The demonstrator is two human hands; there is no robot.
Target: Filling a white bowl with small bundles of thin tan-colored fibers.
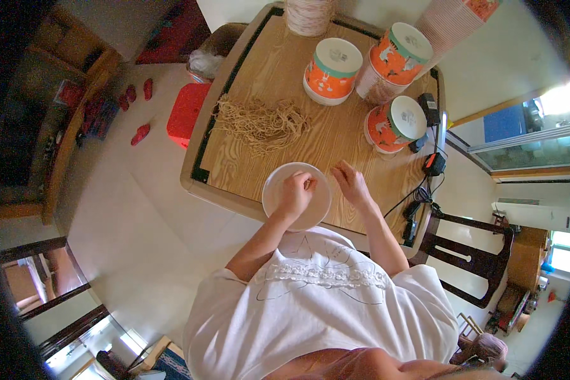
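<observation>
A round white paper tub (320, 206) sits at the table's near edge, against my shirt, its open mouth facing up. My left hand (296, 195) is over it with the fingers curled closed, and whatever they hold is too small to make out. Just right of the tub's rim, my right hand (351, 183) is raised with thumb and fingertips pressed together. Anything pinched there cannot be made out. Beyond the tub lies a tangled pile of tan cords (263, 125).
Orange paper tubs with green bands stand upside down, one (332, 71) at the back, others at the right. Tall tub stacks (309, 16) line the far edge. Black adapters and cables (433, 164) lie at the right edge. A red stool (187, 114) and dark chair (468, 253) flank the table (247, 174).
</observation>
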